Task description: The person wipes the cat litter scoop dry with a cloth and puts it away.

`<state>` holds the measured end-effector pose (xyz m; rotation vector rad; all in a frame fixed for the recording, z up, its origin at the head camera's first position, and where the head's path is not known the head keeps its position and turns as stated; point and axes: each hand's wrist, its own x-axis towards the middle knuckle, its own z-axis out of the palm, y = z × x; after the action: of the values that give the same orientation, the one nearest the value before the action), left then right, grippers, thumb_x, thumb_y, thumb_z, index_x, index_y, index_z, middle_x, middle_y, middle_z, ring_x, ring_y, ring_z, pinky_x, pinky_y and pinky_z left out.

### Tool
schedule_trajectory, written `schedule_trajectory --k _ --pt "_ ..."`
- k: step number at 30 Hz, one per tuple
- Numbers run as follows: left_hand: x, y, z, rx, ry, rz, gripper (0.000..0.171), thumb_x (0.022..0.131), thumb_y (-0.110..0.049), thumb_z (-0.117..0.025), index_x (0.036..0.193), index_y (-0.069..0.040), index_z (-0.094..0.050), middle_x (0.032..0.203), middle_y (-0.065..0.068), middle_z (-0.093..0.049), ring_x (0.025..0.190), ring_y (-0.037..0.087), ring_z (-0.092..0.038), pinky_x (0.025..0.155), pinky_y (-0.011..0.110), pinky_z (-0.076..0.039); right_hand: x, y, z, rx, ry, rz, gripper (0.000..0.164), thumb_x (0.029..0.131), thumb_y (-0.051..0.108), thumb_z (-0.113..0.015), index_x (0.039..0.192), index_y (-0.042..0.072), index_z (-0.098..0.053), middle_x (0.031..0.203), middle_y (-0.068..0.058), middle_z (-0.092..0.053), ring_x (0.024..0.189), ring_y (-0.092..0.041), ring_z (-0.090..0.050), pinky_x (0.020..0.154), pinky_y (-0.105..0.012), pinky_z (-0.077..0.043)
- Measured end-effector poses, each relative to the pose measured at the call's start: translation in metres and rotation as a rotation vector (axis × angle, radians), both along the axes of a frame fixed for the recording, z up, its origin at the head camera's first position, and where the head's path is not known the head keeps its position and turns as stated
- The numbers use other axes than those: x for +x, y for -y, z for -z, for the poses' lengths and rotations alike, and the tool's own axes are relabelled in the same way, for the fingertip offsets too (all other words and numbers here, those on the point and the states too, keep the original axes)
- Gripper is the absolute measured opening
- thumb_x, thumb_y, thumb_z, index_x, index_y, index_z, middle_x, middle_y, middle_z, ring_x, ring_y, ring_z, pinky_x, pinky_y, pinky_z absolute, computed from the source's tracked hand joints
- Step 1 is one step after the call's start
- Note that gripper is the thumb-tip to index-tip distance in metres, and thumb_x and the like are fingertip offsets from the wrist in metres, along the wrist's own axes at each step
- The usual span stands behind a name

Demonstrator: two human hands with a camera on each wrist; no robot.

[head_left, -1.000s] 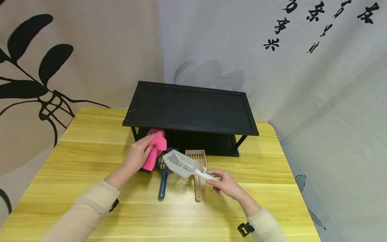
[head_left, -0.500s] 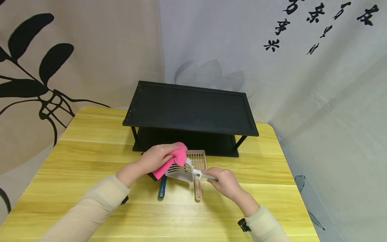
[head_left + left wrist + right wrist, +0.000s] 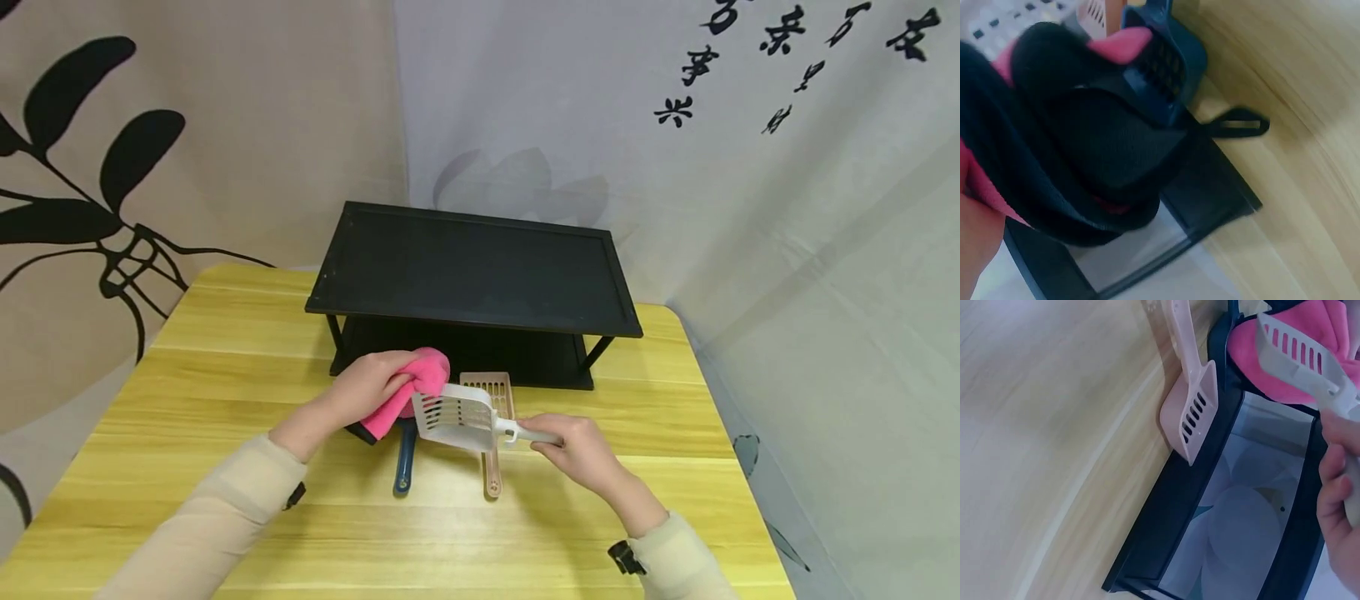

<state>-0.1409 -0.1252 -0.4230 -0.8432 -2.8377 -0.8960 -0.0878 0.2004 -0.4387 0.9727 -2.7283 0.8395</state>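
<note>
My left hand (image 3: 363,387) grips a pink cloth (image 3: 427,371) with a black underside (image 3: 1085,131) and a small hanging loop (image 3: 1238,125). The cloth is at the left front edge of a white slotted litter scoop (image 3: 457,419). My right hand (image 3: 577,446) holds that scoop by its handle, above the table, slots facing the cloth. A blue litter scoop (image 3: 404,462) lies below, its head mostly covered by the cloth. Beside it lies a beige-pink litter scoop (image 3: 1188,412), its head against the black rack's lower shelf and partly behind the white scoop.
A two-tier black rack (image 3: 480,267) stands at the back of the wooden table (image 3: 247,400), directly behind the scoops. Its upper shelf overhangs the lower one, with slanted legs at the sides. Printed fabric (image 3: 525,100) hangs behind the table.
The cloth moved right across the white scoop's head, then slid back left to its edge. The white scoop turned so its slotted face tilts up. My right hand shifted slightly right.
</note>
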Motion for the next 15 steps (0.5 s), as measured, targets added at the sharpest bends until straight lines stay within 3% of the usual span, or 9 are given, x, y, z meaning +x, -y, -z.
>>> schedule_trajectory --k 4,7,15 --pt "0.0 0.011 -0.002 -0.015 -0.02 -0.043 0.032 0.086 -0.009 -0.065 0.117 -0.007 -0.062 0.112 0.013 -0.066 0.093 0.024 -0.062 0.086 0.042 -0.052 0.001 -0.006 -0.001 -0.019 0.132 0.06 0.035 0.074 0.004 -0.076 0.108 0.009 -0.071 0.102 -0.007 -0.072 0.088 -0.02 -0.069 0.074 -0.03 -0.056" --pt "0.0 0.019 -0.001 -0.02 0.005 -0.069 0.034 0.086 -0.009 -0.065 0.12 -0.006 -0.061 0.115 0.014 -0.065 0.095 0.025 -0.062 0.087 0.043 -0.052 0.002 -0.011 0.0 -0.021 0.208 0.103 0.034 0.076 0.006 -0.075 0.109 0.01 -0.07 0.104 -0.008 -0.071 0.09 -0.021 -0.068 0.075 -0.03 -0.055" --pt "0.002 0.035 -0.002 0.045 0.104 -0.122 0.046 0.09 -0.009 -0.06 0.134 -0.008 -0.049 0.123 0.016 -0.06 0.097 0.027 -0.06 0.086 0.044 -0.052 0.002 -0.016 0.004 -0.07 0.305 0.181 0.032 0.077 0.006 -0.074 0.109 0.01 -0.07 0.107 -0.01 -0.07 0.091 -0.021 -0.066 0.073 -0.027 -0.054"
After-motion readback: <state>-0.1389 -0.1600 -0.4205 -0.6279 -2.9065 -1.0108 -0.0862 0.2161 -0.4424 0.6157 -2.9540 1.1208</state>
